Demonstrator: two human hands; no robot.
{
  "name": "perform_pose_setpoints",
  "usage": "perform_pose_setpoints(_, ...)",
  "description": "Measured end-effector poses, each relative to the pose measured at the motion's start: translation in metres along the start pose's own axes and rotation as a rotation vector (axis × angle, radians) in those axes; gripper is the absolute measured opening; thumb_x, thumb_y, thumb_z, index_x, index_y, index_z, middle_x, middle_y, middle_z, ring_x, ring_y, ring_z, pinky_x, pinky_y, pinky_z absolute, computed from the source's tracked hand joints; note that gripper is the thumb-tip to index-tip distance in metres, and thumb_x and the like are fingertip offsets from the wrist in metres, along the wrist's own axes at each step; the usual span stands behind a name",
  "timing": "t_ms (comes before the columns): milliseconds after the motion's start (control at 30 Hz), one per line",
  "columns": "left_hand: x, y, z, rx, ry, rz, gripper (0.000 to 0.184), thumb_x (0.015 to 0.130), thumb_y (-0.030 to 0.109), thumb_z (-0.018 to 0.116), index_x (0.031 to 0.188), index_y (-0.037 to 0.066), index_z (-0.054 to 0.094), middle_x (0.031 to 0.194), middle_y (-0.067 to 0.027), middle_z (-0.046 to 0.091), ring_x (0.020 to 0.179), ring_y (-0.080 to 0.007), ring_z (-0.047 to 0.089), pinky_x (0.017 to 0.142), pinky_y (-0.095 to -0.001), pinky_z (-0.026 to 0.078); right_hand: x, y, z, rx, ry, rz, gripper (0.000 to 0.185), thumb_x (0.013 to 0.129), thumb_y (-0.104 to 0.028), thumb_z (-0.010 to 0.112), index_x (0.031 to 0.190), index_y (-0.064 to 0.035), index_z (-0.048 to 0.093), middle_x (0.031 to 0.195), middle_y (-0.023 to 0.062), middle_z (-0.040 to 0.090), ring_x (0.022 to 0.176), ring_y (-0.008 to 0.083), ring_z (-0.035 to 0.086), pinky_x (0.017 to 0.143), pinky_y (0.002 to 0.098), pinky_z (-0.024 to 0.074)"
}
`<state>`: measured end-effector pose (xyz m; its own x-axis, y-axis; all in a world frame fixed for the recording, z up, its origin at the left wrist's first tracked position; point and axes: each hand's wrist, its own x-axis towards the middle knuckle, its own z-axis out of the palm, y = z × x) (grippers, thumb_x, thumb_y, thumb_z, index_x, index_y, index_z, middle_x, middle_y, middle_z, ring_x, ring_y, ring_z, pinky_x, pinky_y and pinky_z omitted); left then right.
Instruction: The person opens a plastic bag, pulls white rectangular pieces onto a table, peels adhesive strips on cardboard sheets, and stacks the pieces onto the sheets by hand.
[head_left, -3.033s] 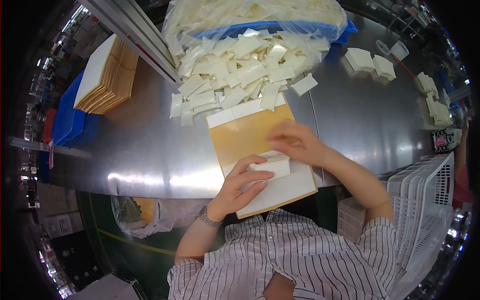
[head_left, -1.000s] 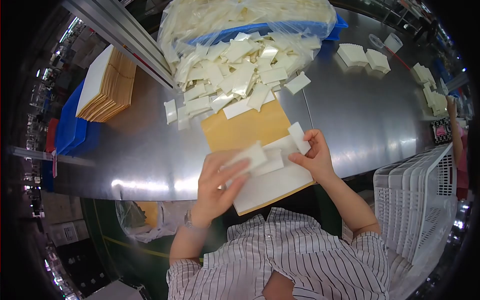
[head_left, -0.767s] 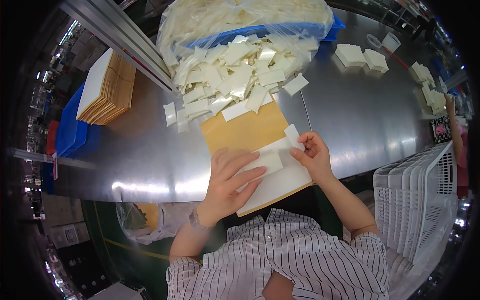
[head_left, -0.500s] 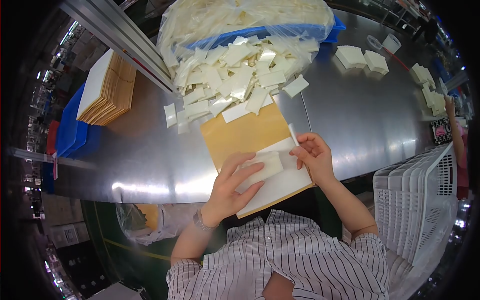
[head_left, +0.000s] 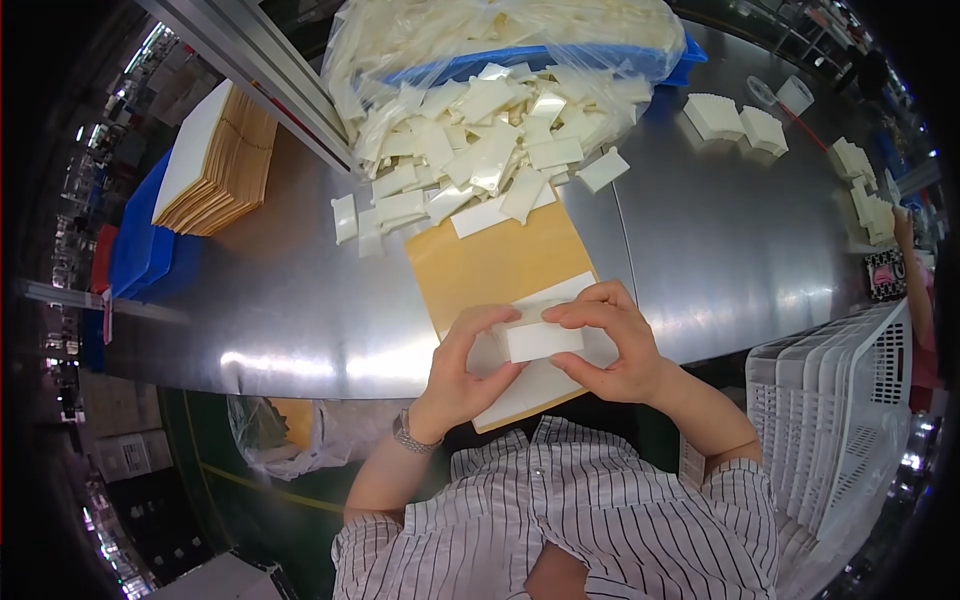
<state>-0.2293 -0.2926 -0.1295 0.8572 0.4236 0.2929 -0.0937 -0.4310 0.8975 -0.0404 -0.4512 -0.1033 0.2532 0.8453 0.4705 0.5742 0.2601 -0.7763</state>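
Observation:
Between my two hands is a small cream plastic plate [head_left: 531,314], with a white label [head_left: 545,342] over its face. My left hand [head_left: 462,368] pinches the plate's left end between fingers and thumb. At the other end, my right hand [head_left: 618,345] curls round, fingertips and thumb pressing on the label and plate. Both hands are just above a white sheet [head_left: 525,388] on yellow backing paper [head_left: 500,265], near the table's front edge. Beyond the paper lies a heap of similar loose plastic plates [head_left: 485,150], some touching its far edge.
A plastic bag [head_left: 490,30] over a blue tray [head_left: 683,62] stands behind the heap. Stacked paper sheets [head_left: 215,160] sit at left by a metal post [head_left: 260,80]. Rows of cream plates [head_left: 713,117] and a tape roll [head_left: 795,95] lie right, above white baskets [head_left: 830,400].
My right hand has moved left, bringing the white label onto the plastic plate. Both hands now grip the plate, where before only my left hand held it.

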Motion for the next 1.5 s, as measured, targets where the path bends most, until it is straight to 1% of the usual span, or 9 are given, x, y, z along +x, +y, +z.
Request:
perform_pose_setpoints(67, 0.0, 0.0, -0.001, -0.002, -0.002, 0.002, 0.067, 0.079, -0.003, 0.08, 0.139, 0.003, 0.05, 0.129, -0.0145, 0.064, 0.122, -0.0258, 0.061, 0.108, -0.0394, 0.045, 0.0, 0.003, 0.005, -0.024, 0.052, -0.014, 0.049, 0.074, -0.006, 0.084, 0.121, -0.0085, 0.069, 0.105, 0.0039, 0.068, 0.099, 0.0244, 0.058, 0.083, 0.0341, 0.0512)
perform_pose_setpoints(500, 0.004, 0.003, 0.001, -0.019, 0.049, 0.019, 0.057, 0.081, 0.004, 0.082, 0.132, 0.007, 0.056, 0.124, -0.0132, 0.067, 0.114, -0.0296, 0.067, 0.097, -0.0387, 0.053, 0.004, 0.008, 0.006, -0.056, 0.025, -0.052, 0.049, 0.075, -0.003, 0.082, 0.121, -0.0075, 0.068, 0.103, 0.0025, 0.069, 0.098, 0.0233, 0.057, 0.081, 0.0333, 0.0509)
perform_pose_setpoints(567, 0.004, 0.003, 0.001, -0.019, 0.048, 0.014, 0.056, 0.082, 0.004, 0.082, 0.132, 0.007, 0.056, 0.124, -0.0131, 0.067, 0.114, -0.0297, 0.067, 0.097, -0.0388, 0.053, 0.004, 0.008, 0.006, -0.078, -0.012, -0.065, 0.046, 0.075, -0.001, 0.083, 0.115, -0.0086, 0.061, 0.124, 0.0073, 0.072, 0.098, 0.0245, 0.056, 0.085, 0.0349, 0.0473)
perform_pose_setpoints(700, 0.004, 0.003, 0.001, -0.023, 0.049, 0.012, 0.054, 0.082, 0.005, 0.082, 0.13, 0.006, 0.057, 0.124, -0.013, 0.067, 0.115, -0.0294, 0.067, 0.098, -0.0388, 0.053, 0.004, 0.009, 0.007, -0.078, -0.009, -0.072, 0.046, 0.075, -0.001, 0.083, 0.115, -0.0087, 0.061, 0.124, 0.0074, 0.072, 0.097, 0.0246, 0.055, 0.085, 0.0347, 0.0474)
perform_pose_setpoints(767, 0.004, 0.003, 0.001, -0.03, 0.048, 0.008, 0.053, 0.082, 0.005, 0.082, 0.129, 0.006, 0.057, 0.124, -0.0129, 0.067, 0.115, -0.0294, 0.067, 0.098, -0.0388, 0.053, 0.006, 0.01, 0.007, -0.069, 0.037, -0.087, 0.049, 0.075, -0.001, 0.081, 0.121, -0.0068, 0.068, 0.1, 0.003, 0.07, 0.098, 0.0234, 0.057, 0.08, 0.033, 0.052)
perform_pose_setpoints(800, 0.004, 0.003, 0.0, -0.035, 0.044, 0.008, 0.052, 0.083, 0.004, 0.082, 0.129, 0.006, 0.057, 0.124, -0.0131, 0.067, 0.114, -0.0296, 0.067, 0.098, -0.039, 0.053, 0.006, 0.009, 0.007, -0.069, 0.037, -0.087, 0.049, 0.075, -0.001, 0.081, 0.121, -0.0068, 0.068, 0.1, 0.003, 0.07, 0.098, 0.0234, 0.057, 0.08, 0.033, 0.052)
perform_pose_setpoints(1200, 0.007, 0.001, -0.003, 0.012, 0.009, 0.098, 0.041, 0.079, 0.0, 0.082, 0.116, 0.005, 0.064, 0.125, -0.0157, 0.066, 0.116, -0.0305, 0.064, 0.097, -0.0389, 0.053, 0.006, 0.01, 0.004, -0.184, 0.0, -0.127, 0.05, 0.073, -0.005, 0.083, 0.12, -0.0087, 0.068, 0.111, -0.0009, 0.07, 0.098, 0.0249, 0.058, 0.087, 0.0361, 0.0483)
perform_pose_setpoints(1367, 0.008, 0.002, -0.003, 0.026, 0.003, 0.091, 0.035, 0.078, 0.0, 0.082, 0.109, 0.005, 0.067, 0.126, -0.016, 0.066, 0.117, -0.0299, 0.063, 0.098, -0.0387, 0.052, 0.005, 0.01, 0.0, -0.09, 0.019, -0.054, 0.051, 0.076, -0.008, 0.085, 0.122, -0.0082, 0.064, 0.131, 0.0077, 0.068, 0.109, 0.0279, 0.055, 0.094, 0.038, 0.0459)
perform_pose_setpoints(1500, 0.005, -0.001, -0.003, 0.007, -0.011, 0.092, 0.033, 0.078, -0.002, 0.081, 0.109, 0.006, 0.073, 0.128, -0.015, 0.064, 0.117, -0.0292, 0.063, 0.098, -0.0383, 0.052, -0.001, 0.02, -0.005, -0.013, -0.002, 0.039, 0.046, 0.08, -0.012, 0.083, 0.123, -0.0086, 0.064, 0.132, 0.0097, 0.067, 0.112, 0.0298, 0.054, 0.1, 0.0397, 0.0441)
